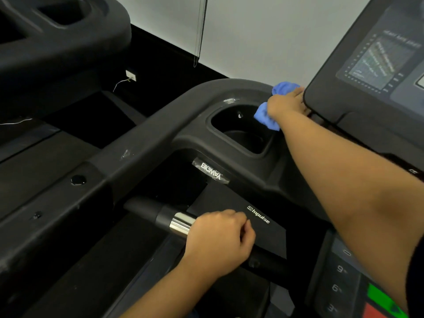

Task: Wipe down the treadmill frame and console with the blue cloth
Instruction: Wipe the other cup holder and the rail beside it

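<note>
Presently the wipe sits where the matte black moulded treadmill frame (160,125) meets the dark screen-faced console (367,65). Advised: firm pressure, short overlapping strokes, cloth pushed into the seam. The right hand (286,103) is closed over the crumpled blue cloth (267,119), pressing it beside the recessed black cup holder (241,131). The left hand (220,239) is wrapped round the black handlebar with chrome band (181,223), apparently bracing.

Support: treadmill frame (142,143), a dark curved arm running up to the console (367,65).
Recess: cup holder (243,134) sunk into the frame.
Lower bar: handlebar (160,214) with a chrome band.
On it: blue cloth (263,119), bunched on the cup holder's far rim.
Surface: pale smears, perhaps moisture.
</note>
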The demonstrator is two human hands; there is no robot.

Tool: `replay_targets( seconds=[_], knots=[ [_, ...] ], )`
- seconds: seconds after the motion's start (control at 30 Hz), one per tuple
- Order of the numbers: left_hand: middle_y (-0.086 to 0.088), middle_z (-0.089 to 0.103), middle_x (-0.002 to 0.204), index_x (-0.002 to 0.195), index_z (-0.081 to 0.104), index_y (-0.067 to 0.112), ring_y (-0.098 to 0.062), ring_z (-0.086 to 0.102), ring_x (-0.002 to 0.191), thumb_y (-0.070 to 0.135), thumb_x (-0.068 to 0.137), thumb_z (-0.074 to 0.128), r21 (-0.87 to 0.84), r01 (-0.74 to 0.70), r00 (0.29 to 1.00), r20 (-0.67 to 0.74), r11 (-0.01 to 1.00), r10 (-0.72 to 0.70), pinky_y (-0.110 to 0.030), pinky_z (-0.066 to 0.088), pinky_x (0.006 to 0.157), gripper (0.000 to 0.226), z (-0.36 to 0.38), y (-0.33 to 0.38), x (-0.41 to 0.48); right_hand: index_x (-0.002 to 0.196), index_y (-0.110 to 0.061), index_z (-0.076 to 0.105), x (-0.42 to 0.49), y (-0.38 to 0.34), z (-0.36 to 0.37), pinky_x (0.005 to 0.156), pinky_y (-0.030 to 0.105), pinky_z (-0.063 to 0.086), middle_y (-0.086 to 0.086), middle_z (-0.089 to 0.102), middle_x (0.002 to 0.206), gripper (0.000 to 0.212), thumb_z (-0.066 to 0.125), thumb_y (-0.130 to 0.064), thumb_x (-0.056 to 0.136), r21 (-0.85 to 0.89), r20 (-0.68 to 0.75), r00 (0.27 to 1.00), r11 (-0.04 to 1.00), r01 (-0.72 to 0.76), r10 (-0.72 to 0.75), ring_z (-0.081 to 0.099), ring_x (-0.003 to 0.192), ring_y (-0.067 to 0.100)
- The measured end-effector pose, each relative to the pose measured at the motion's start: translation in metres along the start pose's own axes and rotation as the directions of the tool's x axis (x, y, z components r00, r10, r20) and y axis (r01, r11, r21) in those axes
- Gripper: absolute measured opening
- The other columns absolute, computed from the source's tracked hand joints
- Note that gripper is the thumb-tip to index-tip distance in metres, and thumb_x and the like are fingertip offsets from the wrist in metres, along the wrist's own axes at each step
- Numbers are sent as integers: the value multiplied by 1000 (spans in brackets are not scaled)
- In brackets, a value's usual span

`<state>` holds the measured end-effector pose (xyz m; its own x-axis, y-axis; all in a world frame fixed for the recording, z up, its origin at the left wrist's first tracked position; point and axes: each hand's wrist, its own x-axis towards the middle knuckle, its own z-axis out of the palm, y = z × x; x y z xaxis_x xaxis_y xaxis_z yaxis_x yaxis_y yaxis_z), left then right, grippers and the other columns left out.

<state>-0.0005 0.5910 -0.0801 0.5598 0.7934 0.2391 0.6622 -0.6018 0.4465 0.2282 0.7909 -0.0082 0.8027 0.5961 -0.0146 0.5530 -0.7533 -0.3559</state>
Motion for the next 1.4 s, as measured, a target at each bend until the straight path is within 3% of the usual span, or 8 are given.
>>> replay_targets(
  seconds=[0.23, 0.3, 0.4, 0.73, 0.97, 1.1, 1.23, 1.4],
  knots=[
    [9, 40, 51, 57, 33, 26, -9, 38, 39, 38, 85, 43, -19, -9, 1000, 27, 1000, 9, -13, 9, 45, 32, -1, 1, 1, 145, 4, 22, -22, -14, 27, 105, 44, 32, 29, 18, 151, 60, 37, -25, 95, -281, 11, 972, 932, 228, -234, 24, 137, 43],
    [9, 39, 51, 57, 32, 26, -8, 37, 39, 38, 85, 43, -27, -7, 999, 39, 1000, 8, -12, 8, 45, 32, -2, 1, 1, 122, 2, 51, -31, -17, 24, 73, 36, 43, 23, 55, 117, 36, 42, -13, 91, -304, -15, 938, 895, 326, -347, 52, 114, 36],
    [9, 40, 50, 57, 33, 26, -8, 38, 38, 38, 84, 45, -34, -12, 999, 39, 999, 13, -11, 7, 46, 32, -3, 2, 1, 95, -8, 62, -53, -32, 19, 63, 31, 33, 6, 46, 71, 20, 43, -8, 87, -375, -45, 853, 800, 468, -520, 56, 83, 29],
    [9, 42, 50, 56, 35, 25, -9, 39, 37, 37, 82, 45, -45, -33, 999, -23, 998, 32, -18, 20, 45, 30, -1, -2, 0, 94, -11, 58, -109, -60, 22, 67, 31, 33, 12, 62, 95, 28, 32, -20, 98, -204, -7, 691, 677, 707, -723, 58, 90, 28],
    [5, 50, 60, 66, 48, 16, -13, 52, 58, 42, 89, 37, -422, 46, 990, -100, 905, -97, -35, 43, 56, 37, -18, -11, 16, 94, -7, 57, -145, -33, 4, 69, 36, 43, 9, 61, 88, 36, 27, -25, 102, -224, 162, 369, 330, 917, -915, 56, 79, 26],
    [7, 50, 68, 77, 54, 10, -4, 46, 62, 32, 89, 45, -542, 10, 878, -397, 840, -266, -19, 38, 61, 26, -61, -28, 61, 91, -14, 57, -156, -33, -20, 67, 32, 30, 5, 63, 94, 29, 33, -29, 98, -232, 328, 250, 179, 956, -911, 55, 82, 22],
    [13, 50, 90, 102, 55, 16, 10, 50, 77, 27, 94, 48, -549, 82, 854, -391, 832, -343, -2, 34, 69, 15, -104, -27, 92, 100, -14, 59, -160, -35, -50, 67, 31, 35, 7, 61, 103, 27, 37, -28, 97, -128, 426, 374, 355, 926, -824, 53, 84, 21],
    [7, 58, 122, 121, 61, 26, -4, 53, 109, 55, 97, 24, -431, 419, 908, 180, 799, -379, -21, 33, 97, 52, -117, -37, 117, 130, -13, 47, -154, -39, -28, 76, 33, 39, 7, 52, 124, 38, 43, -20, 93, -125, 502, 502, 516, 848, -704, 54, 111, 26]
  ],
)
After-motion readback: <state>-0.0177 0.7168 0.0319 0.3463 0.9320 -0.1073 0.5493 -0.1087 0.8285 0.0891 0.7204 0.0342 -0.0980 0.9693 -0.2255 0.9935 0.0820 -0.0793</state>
